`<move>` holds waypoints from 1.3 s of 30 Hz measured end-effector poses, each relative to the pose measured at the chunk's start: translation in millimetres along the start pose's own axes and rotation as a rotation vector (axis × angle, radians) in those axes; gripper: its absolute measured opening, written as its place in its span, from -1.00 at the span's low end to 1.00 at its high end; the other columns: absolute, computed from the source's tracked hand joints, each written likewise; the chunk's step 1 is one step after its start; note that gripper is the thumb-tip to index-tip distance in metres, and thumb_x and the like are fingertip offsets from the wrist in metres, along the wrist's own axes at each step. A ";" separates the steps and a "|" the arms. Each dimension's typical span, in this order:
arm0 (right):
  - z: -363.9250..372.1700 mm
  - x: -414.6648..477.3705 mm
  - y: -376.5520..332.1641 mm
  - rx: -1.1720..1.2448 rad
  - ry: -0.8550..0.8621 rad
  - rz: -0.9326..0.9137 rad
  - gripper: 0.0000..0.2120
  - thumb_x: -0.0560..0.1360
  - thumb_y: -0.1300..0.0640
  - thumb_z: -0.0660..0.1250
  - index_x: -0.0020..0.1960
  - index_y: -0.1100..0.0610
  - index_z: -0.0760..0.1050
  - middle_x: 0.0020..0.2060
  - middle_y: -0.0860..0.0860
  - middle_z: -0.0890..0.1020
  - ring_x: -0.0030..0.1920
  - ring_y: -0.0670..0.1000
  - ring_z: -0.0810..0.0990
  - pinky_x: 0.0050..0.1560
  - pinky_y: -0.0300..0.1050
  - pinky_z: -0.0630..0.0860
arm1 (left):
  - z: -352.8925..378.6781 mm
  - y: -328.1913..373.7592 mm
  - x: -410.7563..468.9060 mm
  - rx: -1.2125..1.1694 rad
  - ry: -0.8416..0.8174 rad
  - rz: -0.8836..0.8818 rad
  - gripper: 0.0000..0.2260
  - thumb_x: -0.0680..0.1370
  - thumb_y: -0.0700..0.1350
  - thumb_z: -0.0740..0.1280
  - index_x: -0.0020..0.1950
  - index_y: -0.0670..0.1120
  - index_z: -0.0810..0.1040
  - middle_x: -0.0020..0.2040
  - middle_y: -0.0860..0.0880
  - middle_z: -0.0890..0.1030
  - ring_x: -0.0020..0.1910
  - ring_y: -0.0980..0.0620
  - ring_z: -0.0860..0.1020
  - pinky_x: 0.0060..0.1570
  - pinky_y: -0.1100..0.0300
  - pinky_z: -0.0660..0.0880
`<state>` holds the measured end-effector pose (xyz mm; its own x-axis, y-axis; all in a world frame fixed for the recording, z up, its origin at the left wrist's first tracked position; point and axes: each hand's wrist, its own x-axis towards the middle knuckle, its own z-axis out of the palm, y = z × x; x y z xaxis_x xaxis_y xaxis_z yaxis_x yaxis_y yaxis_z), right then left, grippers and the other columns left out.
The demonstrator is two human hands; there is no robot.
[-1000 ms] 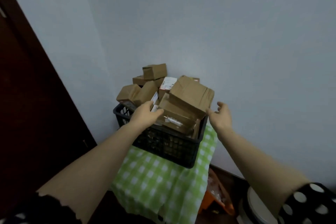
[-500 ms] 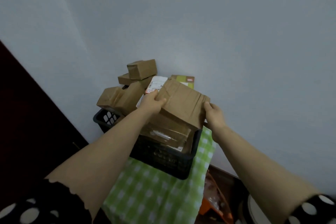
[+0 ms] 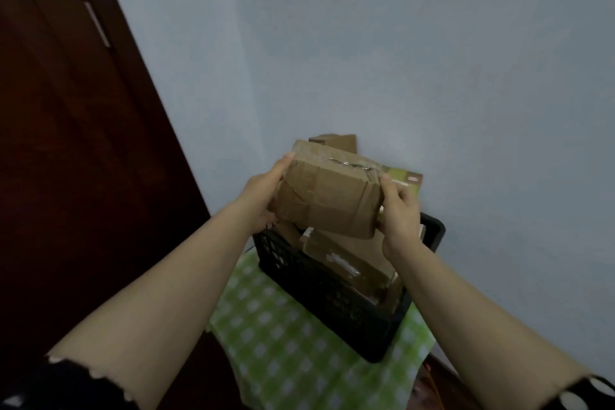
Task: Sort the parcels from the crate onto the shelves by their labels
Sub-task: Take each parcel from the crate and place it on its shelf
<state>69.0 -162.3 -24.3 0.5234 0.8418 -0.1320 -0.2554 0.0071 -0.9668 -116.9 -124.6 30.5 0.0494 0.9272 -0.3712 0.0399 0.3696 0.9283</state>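
Observation:
A large brown cardboard parcel point(image 3: 327, 196), wrapped in tape, is held up above the black plastic crate point(image 3: 319, 289). My left hand point(image 3: 263, 196) grips its left end and my right hand point(image 3: 399, 210) grips its right end. In the crate lie more brown parcels point(image 3: 349, 263), one with white tape marks. A small brown box point(image 3: 336, 142) and a green-and-white package point(image 3: 404, 178) show behind the held parcel. No label is visible on the held parcel.
The crate stands on a table under a green-and-white checked cloth point(image 3: 283, 349), pushed against a pale blue wall point(image 3: 432, 76). A dark brown door point(image 3: 66, 160) fills the left side. Something orange point(image 3: 429, 373) lies low at the right.
Both hands closed on the large parcel's ends and lifted it up off the pile in the crate. The view has swung, bringing the door back in at the left.

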 end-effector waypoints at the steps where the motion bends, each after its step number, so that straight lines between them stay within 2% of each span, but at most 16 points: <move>1: 7.9 -4.6 -1.1 0.009 -0.021 0.004 -0.78 0.52 -0.10 0.29 -0.06 0.05 0.51 -0.10 -0.05 0.58 -0.01 -0.02 0.54 0.17 0.14 0.52 | -13.1 1.7 -4.7 0.009 -0.013 -0.027 -0.52 0.43 0.29 0.33 0.09 -0.08 0.55 -0.06 -0.11 0.63 -0.07 -0.09 0.60 -0.17 0.10 0.57; 5: 43.5 -26.1 -4.6 0.007 -0.140 0.010 -0.79 0.51 -0.07 0.31 -0.02 0.07 0.52 -0.05 0.02 0.60 0.00 0.02 0.55 0.11 0.09 0.52 | -72.4 2.2 -23.7 0.121 -0.011 -0.115 -0.27 0.35 0.40 0.31 0.35 -0.05 0.40 0.07 -0.15 0.60 0.05 -0.10 0.58 0.08 0.00 0.51; 8: 70.5 -42.7 -2.0 0.003 -0.237 -0.006 -0.81 0.53 -0.04 0.30 0.01 0.08 0.53 -0.04 0.00 0.59 0.00 -0.01 0.55 0.11 0.05 0.52 | -111.4 1.0 -42.7 0.092 0.045 -0.132 -0.19 0.38 0.33 0.33 0.45 -0.12 0.24 0.14 -0.19 0.55 0.09 -0.10 0.59 0.09 -0.02 0.51; 11: 96.9 -61.6 4.4 -0.001 -0.333 -0.031 -0.84 0.57 0.06 0.26 0.09 0.11 0.50 -0.07 -0.05 0.55 -0.08 -0.12 0.51 -0.05 -0.21 0.50 | -140.8 -0.9 -68.3 0.067 0.065 -0.065 -0.43 0.46 0.13 0.34 0.36 -0.14 0.33 0.21 -0.23 0.50 0.10 -0.13 0.56 0.08 -0.05 0.54; 13: 113.6 -74.1 9.4 0.002 -0.406 -0.009 -0.82 0.55 0.07 0.29 0.11 0.11 0.50 -0.04 -0.03 0.57 -0.06 -0.12 0.54 -0.02 -0.21 0.52 | -157.9 -4.3 -83.1 0.095 0.092 0.010 -0.53 0.46 -0.01 0.38 0.33 -0.10 0.37 0.32 -0.19 0.44 0.16 -0.10 0.51 0.07 -0.05 0.54; 15: 130.7 -82.4 15.1 0.008 -0.498 0.096 -0.74 0.46 -0.07 0.36 0.08 0.03 0.53 0.06 0.03 0.60 0.08 0.02 0.57 0.16 0.05 0.52 | -174.8 -11.1 -94.5 0.155 0.146 0.062 -0.16 0.40 -0.09 0.47 0.54 -0.06 0.04 0.45 -0.09 0.30 0.27 -0.05 0.41 0.09 0.00 0.52; 17: 146.2 -91.3 14.5 0.017 -0.580 0.261 -0.55 0.38 -0.21 0.40 0.17 -0.02 0.50 0.20 0.02 0.55 0.21 0.12 0.50 0.20 0.23 0.47 | -188.1 -19.0 -105.2 0.344 0.220 0.094 0.17 0.29 -0.06 0.57 0.53 0.03 -0.32 0.54 -0.07 0.11 0.44 -0.07 0.25 0.34 0.02 0.34; 19: 158.4 -98.1 15.1 0.005 -0.648 0.380 -0.27 0.27 -0.33 0.43 0.33 -0.02 0.40 0.28 0.04 0.46 0.26 0.17 0.43 0.26 0.32 0.38 | -195.7 -26.5 -116.2 0.542 0.273 0.141 0.27 0.25 -0.04 0.61 0.49 0.04 -0.42 0.55 -0.07 -0.07 0.51 -0.07 0.04 0.44 0.06 0.08; 20: 162.5 -101.9 14.7 -0.011 -0.703 0.407 -0.15 0.20 -0.39 0.42 0.37 0.01 0.37 0.23 0.08 0.48 0.17 0.17 0.48 0.28 0.34 0.35 | -199.1 -30.8 -120.8 0.589 0.282 0.179 0.28 0.25 -0.07 0.61 0.49 0.03 -0.43 0.54 -0.07 -0.10 0.52 -0.07 -0.01 0.45 0.08 0.03; 22: 169.6 -109.9 13.6 -0.049 -0.797 0.420 -0.12 0.18 -0.43 0.38 0.34 0.07 0.40 0.04 0.07 0.56 -0.02 0.12 0.55 0.28 0.37 0.33 | -204.6 -38.4 -128.2 0.604 0.294 0.258 0.27 0.25 -0.14 0.61 0.50 0.02 -0.42 0.51 -0.07 -0.10 0.51 -0.07 -0.03 0.44 0.10 0.01; 25: 178.6 -119.9 13.3 -0.050 -0.760 0.461 -0.47 0.33 -0.28 0.41 0.11 0.05 0.42 0.01 0.05 0.59 0.13 0.16 0.56 0.27 0.36 0.35 | -216.1 -47.7 -137.3 0.576 0.305 0.325 0.24 0.24 -0.13 0.62 0.53 0.06 -0.32 0.48 -0.07 -0.03 0.50 -0.05 -0.02 0.45 0.06 0.01; 27: 184.4 -126.9 13.7 0.008 -0.708 0.489 -0.64 0.36 -0.11 0.47 -0.01 0.06 0.42 -0.02 0.09 0.61 0.10 0.16 0.59 0.21 0.29 0.45 | -224.1 -53.1 -140.3 0.505 0.299 0.336 0.17 0.20 0.02 0.57 0.55 0.09 -0.21 0.49 -0.05 0.02 0.49 -0.04 0.02 0.45 0.06 0.05; 31: 191.7 -134.8 16.5 0.038 -0.768 0.406 -0.79 0.43 0.05 0.41 -0.01 0.09 0.46 -0.05 0.11 0.64 0.03 0.11 0.62 0.07 0.12 0.56 | -233.4 -52.5 -147.6 0.162 0.367 0.357 -0.22 0.37 0.18 0.35 0.53 0.05 0.14 0.47 0.01 0.23 0.43 0.03 0.21 0.44 0.00 0.18; 34: 195.4 -140.1 15.1 0.042 -0.864 0.278 -0.89 0.46 0.13 0.38 -0.04 0.08 0.48 -0.11 0.06 0.64 -0.01 0.09 0.62 0.06 0.10 0.56 | -245.4 -46.7 -151.4 0.111 0.369 0.241 -0.52 0.41 0.20 0.29 0.27 0.04 0.50 0.28 0.01 0.51 0.31 0.02 0.39 0.36 -0.05 0.24; 36: 199.0 -143.1 14.1 0.061 -0.915 0.249 -0.83 0.44 0.16 0.40 0.00 0.10 0.47 -0.09 0.09 0.64 0.00 0.10 0.63 0.05 0.12 0.57 | -252.7 -46.5 -155.9 0.154 0.286 0.169 -0.70 0.39 0.18 0.35 0.03 0.07 0.61 0.07 0.02 0.63 0.18 0.01 0.48 0.34 -0.10 0.24; 39: 206.2 -145.7 13.8 0.061 -0.968 0.225 -0.30 0.24 0.10 0.52 0.32 0.17 0.34 0.05 0.15 0.64 0.09 0.12 0.62 -0.01 0.09 0.59 | -262.7 -50.6 -158.1 0.197 0.159 0.116 -0.59 0.21 0.16 0.45 0.01 0.06 0.63 -0.01 0.03 0.68 0.11 0.00 0.55 0.33 -0.09 0.30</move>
<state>-178.4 -173.6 26.7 -0.4242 0.9042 -0.0492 -0.3225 -0.2016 -0.9249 -388.9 -274.0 47.1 -0.0919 0.9663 -0.2405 0.2367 0.2558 0.9373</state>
